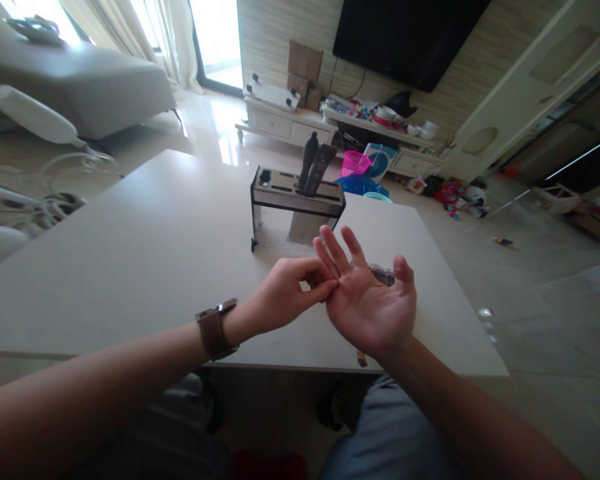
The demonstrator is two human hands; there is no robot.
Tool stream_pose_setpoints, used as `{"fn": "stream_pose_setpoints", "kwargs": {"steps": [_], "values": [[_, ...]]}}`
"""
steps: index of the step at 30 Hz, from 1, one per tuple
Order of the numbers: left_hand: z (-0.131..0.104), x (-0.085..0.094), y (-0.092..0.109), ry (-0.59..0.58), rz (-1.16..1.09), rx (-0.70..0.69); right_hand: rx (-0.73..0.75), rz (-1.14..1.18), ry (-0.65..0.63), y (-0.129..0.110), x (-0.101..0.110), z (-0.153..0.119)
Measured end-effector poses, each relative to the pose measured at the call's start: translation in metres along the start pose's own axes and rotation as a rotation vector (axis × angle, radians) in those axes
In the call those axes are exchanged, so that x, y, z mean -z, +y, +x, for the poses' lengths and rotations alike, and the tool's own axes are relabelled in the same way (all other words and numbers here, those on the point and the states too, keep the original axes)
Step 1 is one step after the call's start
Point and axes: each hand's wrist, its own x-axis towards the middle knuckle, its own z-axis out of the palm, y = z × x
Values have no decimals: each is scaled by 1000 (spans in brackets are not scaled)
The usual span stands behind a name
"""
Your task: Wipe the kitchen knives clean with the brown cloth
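Observation:
My left hand (pixel 300 287), with a brown-strapped watch at its wrist, has thumb and fingers pinched together at the little-finger edge of my right hand. Any small object inside that pinch is hidden. My right hand (pixel 373 303) is turned palm up, its fingers spread and nothing lying on the palm. Just beyond both hands a knife holder (pixel 275 193) with a slotted top stands on the white table (pixel 130 267). Two black-handled knives (pixel 316 167) are upright in it. Partly behind my right hand lies a dark, shiny, crinkled thing (pixel 381 273) whose kind I cannot make out.
A small colourful scrap (pixel 361 359) is at the table's near edge. White chairs (pixel 35 113) stand to the left. Across the room are a cluttered low cabinet (pixel 305 130), a pink basket (pixel 355 163) and a wall television (pixel 405 40). Toys (pixel 453 193) lie on the floor.

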Motion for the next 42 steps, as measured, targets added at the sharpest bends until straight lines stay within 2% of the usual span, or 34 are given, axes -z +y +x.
{"fn": "stream_pose_setpoints", "kwargs": {"steps": [4,7,10,16,22,25,30,32,36,42], "values": [[0,1,2,-17,-34,-6,-9,17,-19,-3,2,1],[0,3,5,3,-15,-77,-23,40,-40,-6,4,2],[0,6,7,44,76,-252,-41,69,-50,-8,5,1],[6,16,4,-19,280,-667,-67,92,-29,-11,3,-5],[9,26,1,112,681,-935,-115,82,-59,-13,4,-7],[9,30,-1,83,705,-962,-144,72,-83,-13,6,-8],[12,31,1,-119,568,-896,-171,53,-114,-13,8,-9],[12,31,3,-166,506,-883,-177,45,-120,-12,8,-9],[12,30,6,-201,420,-874,-190,25,-122,-12,7,-10],[12,31,6,-246,415,-868,-206,0,-103,-10,8,-9]]}}
